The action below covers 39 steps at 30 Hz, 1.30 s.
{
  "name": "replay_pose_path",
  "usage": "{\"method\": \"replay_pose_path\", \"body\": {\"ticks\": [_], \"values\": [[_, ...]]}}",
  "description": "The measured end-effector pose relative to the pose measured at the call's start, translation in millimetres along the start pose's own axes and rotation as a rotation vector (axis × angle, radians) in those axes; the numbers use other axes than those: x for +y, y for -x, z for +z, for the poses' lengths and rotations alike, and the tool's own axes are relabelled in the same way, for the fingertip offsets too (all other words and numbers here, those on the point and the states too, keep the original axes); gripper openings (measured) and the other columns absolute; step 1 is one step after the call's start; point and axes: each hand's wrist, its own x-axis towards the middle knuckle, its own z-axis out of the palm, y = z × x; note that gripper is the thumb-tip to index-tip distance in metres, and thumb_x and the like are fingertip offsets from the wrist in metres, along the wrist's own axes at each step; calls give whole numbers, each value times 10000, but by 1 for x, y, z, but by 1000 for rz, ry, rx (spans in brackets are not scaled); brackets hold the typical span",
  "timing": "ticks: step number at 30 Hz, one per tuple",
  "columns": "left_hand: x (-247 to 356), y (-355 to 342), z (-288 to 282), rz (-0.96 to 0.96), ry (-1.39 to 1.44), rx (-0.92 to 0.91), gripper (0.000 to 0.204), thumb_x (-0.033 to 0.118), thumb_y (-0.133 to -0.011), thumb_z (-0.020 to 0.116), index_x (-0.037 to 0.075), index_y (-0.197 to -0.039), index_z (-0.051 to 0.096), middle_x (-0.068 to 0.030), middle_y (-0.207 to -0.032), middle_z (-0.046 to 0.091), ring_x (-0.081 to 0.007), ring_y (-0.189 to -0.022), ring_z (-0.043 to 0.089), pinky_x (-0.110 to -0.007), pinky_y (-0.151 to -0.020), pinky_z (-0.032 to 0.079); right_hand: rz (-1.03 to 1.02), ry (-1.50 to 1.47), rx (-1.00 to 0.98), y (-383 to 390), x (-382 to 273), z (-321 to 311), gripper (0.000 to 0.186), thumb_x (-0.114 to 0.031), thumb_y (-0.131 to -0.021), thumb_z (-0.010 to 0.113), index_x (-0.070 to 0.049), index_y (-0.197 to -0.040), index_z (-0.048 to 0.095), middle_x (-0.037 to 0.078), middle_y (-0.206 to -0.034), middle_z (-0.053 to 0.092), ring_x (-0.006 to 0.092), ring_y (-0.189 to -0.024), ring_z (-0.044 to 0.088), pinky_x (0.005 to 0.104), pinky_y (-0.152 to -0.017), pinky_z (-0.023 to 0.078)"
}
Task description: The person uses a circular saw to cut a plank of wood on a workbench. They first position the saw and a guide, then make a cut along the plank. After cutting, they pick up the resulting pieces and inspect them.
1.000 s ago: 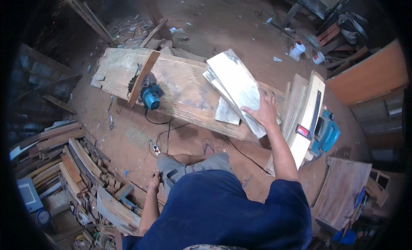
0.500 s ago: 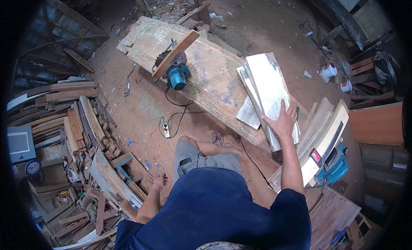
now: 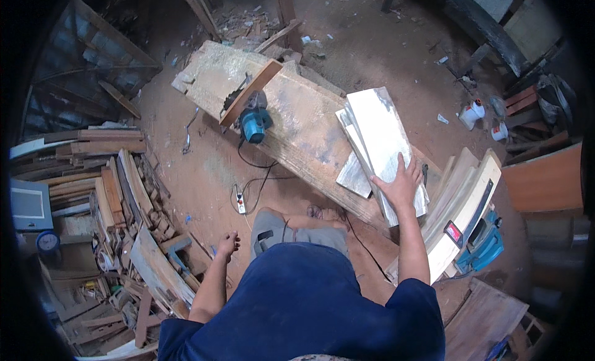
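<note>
My right hand [image 3: 400, 187] rests on a stack of pale boards [image 3: 374, 113], fingers spread over the top board and thumb by its left edge. The stack lies on the right part of a long dusty wooden plank [image 3: 214, 66], over a smaller pale board [image 3: 353, 178]. Toward the plank's left stands a teal power saw [image 3: 254, 128], a reddish wooden strip [image 3: 266, 72] across it. My left hand [image 3: 228, 243] hangs low beside my leg, fingers curled; whether anything is in them I cannot make out.
Long pale planks [image 3: 480, 187] lean at right beside another teal tool [image 3: 480, 252]. A power strip [image 3: 240, 200] and cables lie on the floor [image 3: 198, 193]. Scrap wood [image 3: 111, 206] is heaped at left. White buckets [image 3: 472, 113] stand at back right, near an orange panel [image 3: 542, 181].
The view has turned, so the bench looks more slanted than a second ago. My right hand stays on the pale boards; my left hand still hangs low, curled.
</note>
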Motion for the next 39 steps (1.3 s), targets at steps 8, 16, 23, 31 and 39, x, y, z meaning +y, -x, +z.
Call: {"method": "replay_pose_path", "body": {"ticks": [8,16,23,31,39], "values": [[-20,7,-15,-57,-86,1,323,387,-1000,574,66,-1034,584,-69,-892,654,-173,-700,617,-328,-600,485,56,-42,-58,-1,3,-7,1165,-705,-648,780,-78,-1525,338,285,-1591,190,446,-1496,142,602,-1206,99],[62,2,16,184,-286,-144,363,405,-1006,577,47,-958,618,-30,-812,627,-112,-667,583,-285,-588,452,59,-29,-57,-10,10,-2,1249,-676,-548,832,-93,-1533,332,317,-1570,182,505,-1464,161,649,-1174,122],[266,117,190,600,-231,-543,466,409,-1024,557,-6,-1231,603,-85,-1064,678,-127,-922,605,-269,-812,482,146,-290,-48,8,-17,-7,1212,-579,-515,867,-38,-1492,398,325,-1532,231,516,-1401,254,655,-1142,229],[308,166,273,293,257,-805,484,269,-1008,595,-42,-1361,483,-158,-1263,625,-246,-1115,627,-387,-986,503,66,-517,8,80,-88,-18,1181,-616,-580,848,12,-1474,400,330,-1518,240,555,-1350,280,659,-1130,226],[323,152,229,380,430,-800,500,247,-992,608,-36,-1372,447,-160,-1322,579,-262,-1207,580,-417,-1058,447,102,-825,-386,60,-53,-47,1028,-692,-781,693,-6,-1484,390,335,-1365,522,437,-1297,515,471,-1076,421]]}}
